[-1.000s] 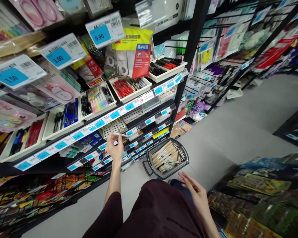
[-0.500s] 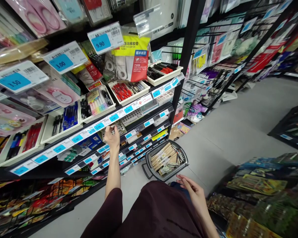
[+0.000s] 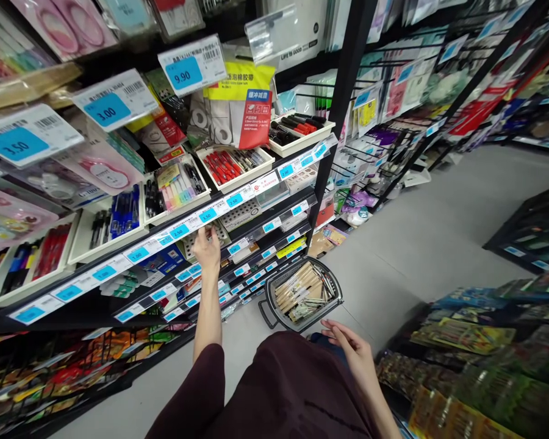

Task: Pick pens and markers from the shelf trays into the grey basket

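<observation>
My left hand [image 3: 207, 250] is raised at the front edge of the shelf, its fingers bent and drawn together by the price label strip [image 3: 178, 233]. Whatever the fingertips hold, if anything, cannot be made out. Just behind and below them is a box with a dotted pattern [image 3: 222, 233], partly covered by the hand. Low at my right side, my right hand [image 3: 351, 346] hangs with loosely curved fingers and nothing visible in it. Close by on the floor stands a dark basket [image 3: 271, 303] holding wooden-coloured sticks or pencils [image 3: 297, 288] and small packets.
White trays of pens [image 3: 127, 213] line the shelf above the label strip, with a bagged foam tape [image 3: 240, 107] behind. Narrow lower tiers [image 3: 256, 247] carry more goods. A black upright post [image 3: 336, 122] stands to the right. Packaged goods [image 3: 466, 360] fill a rack at right.
The whole view has shifted slightly. My left hand stays at the label strip with its fingers a little differently bent. My right hand is nearly unchanged.
</observation>
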A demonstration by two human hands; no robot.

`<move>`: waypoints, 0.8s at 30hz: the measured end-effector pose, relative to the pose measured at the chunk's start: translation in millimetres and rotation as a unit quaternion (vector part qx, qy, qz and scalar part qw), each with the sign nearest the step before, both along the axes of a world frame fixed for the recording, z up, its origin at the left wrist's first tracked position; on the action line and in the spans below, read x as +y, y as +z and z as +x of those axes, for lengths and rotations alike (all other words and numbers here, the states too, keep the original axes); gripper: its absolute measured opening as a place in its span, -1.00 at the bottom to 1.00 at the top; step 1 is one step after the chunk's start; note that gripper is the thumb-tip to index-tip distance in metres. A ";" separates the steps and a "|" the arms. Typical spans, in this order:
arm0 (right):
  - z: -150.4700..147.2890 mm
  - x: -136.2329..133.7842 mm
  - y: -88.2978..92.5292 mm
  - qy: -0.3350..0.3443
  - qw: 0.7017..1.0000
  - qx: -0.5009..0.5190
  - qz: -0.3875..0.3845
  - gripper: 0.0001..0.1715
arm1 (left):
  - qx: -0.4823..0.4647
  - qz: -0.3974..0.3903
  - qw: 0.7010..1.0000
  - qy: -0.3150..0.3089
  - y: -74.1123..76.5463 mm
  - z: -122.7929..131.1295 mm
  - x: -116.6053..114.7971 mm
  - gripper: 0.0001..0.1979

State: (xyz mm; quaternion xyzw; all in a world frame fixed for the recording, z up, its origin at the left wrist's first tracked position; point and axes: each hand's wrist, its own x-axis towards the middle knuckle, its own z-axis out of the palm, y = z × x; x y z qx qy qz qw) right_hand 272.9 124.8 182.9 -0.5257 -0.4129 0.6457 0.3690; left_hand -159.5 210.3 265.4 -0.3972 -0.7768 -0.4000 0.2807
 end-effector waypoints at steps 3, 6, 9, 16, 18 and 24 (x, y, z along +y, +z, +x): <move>0.6 -0.6 1.7 0.003 1.000 -0.001 0.002 -0.48 | 0.008 -0.015 1.000 0.004 1.0 -0.2 0.9 -0.71; 1.0 -1.6 3.1 0.004 1.000 -0.003 0.004 -0.48 | 0.004 -0.028 1.000 0.004 2.0 -0.1 2.6 -0.70; 1.4 -2.9 3.1 0.002 1.000 -0.006 0.006 -0.47 | -0.016 -0.034 0.999 -0.003 3.7 0.7 5.6 -0.68; -0.5 -5.4 0.4 -0.004 1.000 -0.008 0.001 -0.48 | -0.047 -0.111 0.990 0.074 20.1 1.1 16.1 -0.64; -1.9 -6.1 0.9 -0.012 1.000 -0.006 -0.002 -0.49 | -0.063 -0.130 0.985 0.096 24.5 -1.1 19.3 -0.62; -4.8 -6.6 -0.1 -0.024 1.000 0.004 -0.001 -0.53 | -0.098 -0.162 0.970 0.152 25.0 -12.0 28.8 -0.56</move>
